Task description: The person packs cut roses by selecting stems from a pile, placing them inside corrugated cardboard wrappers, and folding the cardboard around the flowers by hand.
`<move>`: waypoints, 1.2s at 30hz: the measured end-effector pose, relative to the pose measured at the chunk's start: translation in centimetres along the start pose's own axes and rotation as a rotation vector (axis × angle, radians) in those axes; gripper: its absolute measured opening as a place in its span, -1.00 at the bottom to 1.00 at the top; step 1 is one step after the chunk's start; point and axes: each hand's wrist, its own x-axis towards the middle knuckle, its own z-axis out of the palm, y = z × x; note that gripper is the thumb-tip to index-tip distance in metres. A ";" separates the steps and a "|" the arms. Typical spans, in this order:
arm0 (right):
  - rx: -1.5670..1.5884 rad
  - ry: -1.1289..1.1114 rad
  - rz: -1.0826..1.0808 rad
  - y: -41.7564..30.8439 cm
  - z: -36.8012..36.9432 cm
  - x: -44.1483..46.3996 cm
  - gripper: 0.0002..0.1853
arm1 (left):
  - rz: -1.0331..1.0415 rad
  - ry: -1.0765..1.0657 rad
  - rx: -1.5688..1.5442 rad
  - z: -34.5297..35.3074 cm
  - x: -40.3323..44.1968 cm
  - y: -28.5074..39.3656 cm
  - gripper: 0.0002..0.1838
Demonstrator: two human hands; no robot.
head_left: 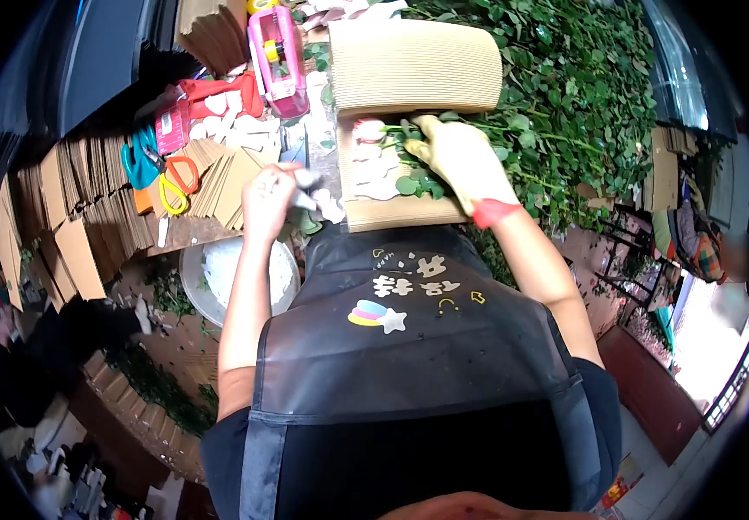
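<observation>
My left hand [270, 201], bare and slightly blurred, pinches a small white piece [307, 177] at the table's near edge. A cream glove with a red cuff covers my right hand [457, 158], its fingers closed around a rose stem. That rose's pink-and-white head [369, 132] lies to the left on corrugated cardboard [409, 213]. Below it, several pale flower heads or wrapped buds [374, 173] line the cardboard; which they are I cannot tell. Beyond my right hand, the cardboard's ribbed far end [413, 68] is folded over.
Leafy stems [556, 95] heap up on the right. At left are a pink tape dispenser [277, 65], orange-and-yellow-handled scissors [175, 185], teal-handled cutters [138, 160], white pieces [234, 126] and stacked cardboard [88, 195]. A pale basin [243, 276] stands below the table edge.
</observation>
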 end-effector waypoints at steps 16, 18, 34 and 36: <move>-0.245 -0.302 -0.160 -0.7 4.5 1.1 -0.77 | -0.020 -0.235 0.412 7.4 1.0 -3.8 -0.65; -0.249 -0.323 -0.139 -1.0 4.3 1.1 -0.76 | -0.006 -0.221 0.334 7.7 1.0 -4.3 -0.64; -0.277 -0.415 -0.087 -1.0 4.6 1.8 -0.69 | 0.105 -0.317 0.133 6.6 1.3 -1.8 -0.67; -0.255 -0.386 -0.084 -0.6 5.2 1.5 -0.69 | 0.182 -0.182 0.093 5.8 0.0 -1.1 -0.72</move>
